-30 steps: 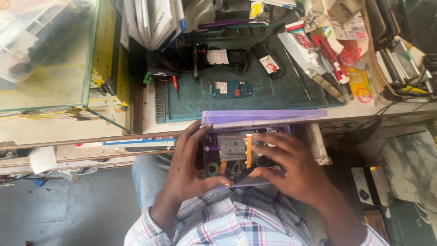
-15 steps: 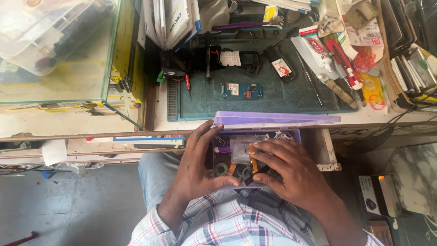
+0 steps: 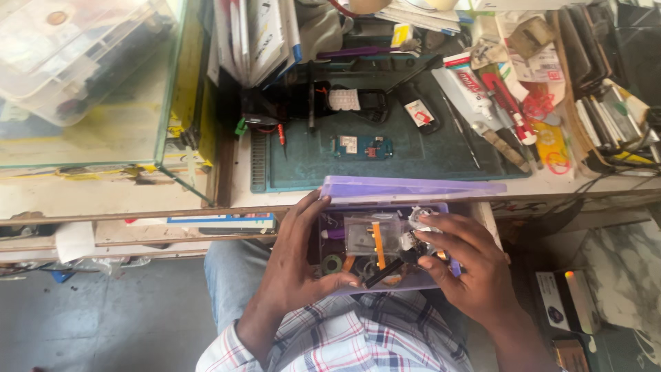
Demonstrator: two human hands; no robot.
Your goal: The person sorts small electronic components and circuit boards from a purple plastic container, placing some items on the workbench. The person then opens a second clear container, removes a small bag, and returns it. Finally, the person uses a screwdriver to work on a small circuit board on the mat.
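Note:
A shallow purple plastic box rests on my lap with its translucent lid raised toward the bench. Small parts fill it: a clear packet, an orange strip, a black ring. My left hand grips the box's left side, thumb curled over the near edge. My right hand is over the box's right half, fingertips pinching a small white and metal part. On the teal mat above lies a small blue circuit board.
The bench holds an opened black phone shell, a red-handled screwdriver, tweezers, a glue tube and red-handled cutters. A glass case stands at left, stacked flat devices at right. Grey floor lies lower left.
My right hand slid from the box's middle to its right side, uncovering the packet and orange strip, and now pinches a small part. The left hand stayed put.

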